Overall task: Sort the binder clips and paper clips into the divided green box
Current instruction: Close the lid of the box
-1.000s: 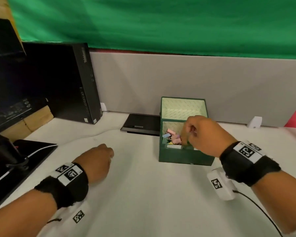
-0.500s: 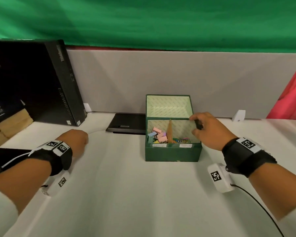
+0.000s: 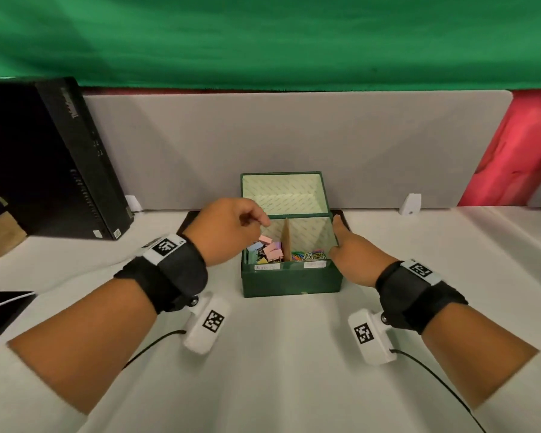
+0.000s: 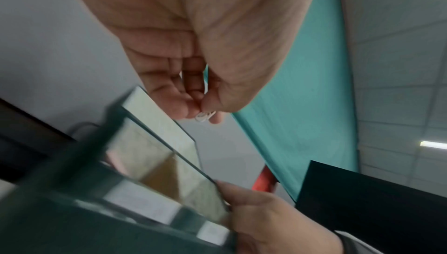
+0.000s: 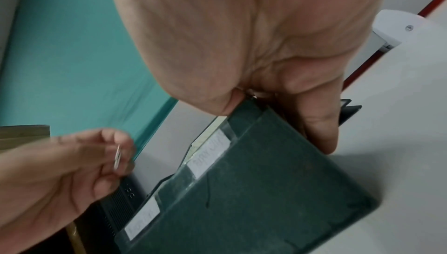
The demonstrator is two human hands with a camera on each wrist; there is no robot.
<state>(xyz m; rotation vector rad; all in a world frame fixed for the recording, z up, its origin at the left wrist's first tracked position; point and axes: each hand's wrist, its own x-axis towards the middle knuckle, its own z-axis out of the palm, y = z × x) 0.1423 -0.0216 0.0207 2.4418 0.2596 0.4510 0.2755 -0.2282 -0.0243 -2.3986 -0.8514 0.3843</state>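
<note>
The green box [image 3: 291,281] stands open in the middle of the white table, its lid tilted back. A cardboard divider [image 3: 286,240] splits it. Pastel binder clips [image 3: 270,251] fill the left compartment and coloured paper clips [image 3: 310,255] the right. My left hand [image 3: 260,222] hovers over the left compartment's back corner and pinches a white paper clip [image 4: 205,116] between thumb and fingertips; the clip [image 5: 117,156] shows edge-on in the right wrist view. My right hand [image 3: 338,235] grips the box's right wall, thumb at the rim and fingers [image 5: 319,133] down the outside.
A black computer tower [image 3: 75,164] stands at the back left. A flat black device [image 3: 192,218] lies behind the box against the grey partition [image 3: 294,135]. A small white bracket [image 3: 411,204] sits at the back right. A dark pad with a white cable [image 3: 0,303] is at the left edge.
My left hand came in from the left of the table to above the box, with a white paper clip in it. My right hand left the box's inside and took hold of its right wall.
</note>
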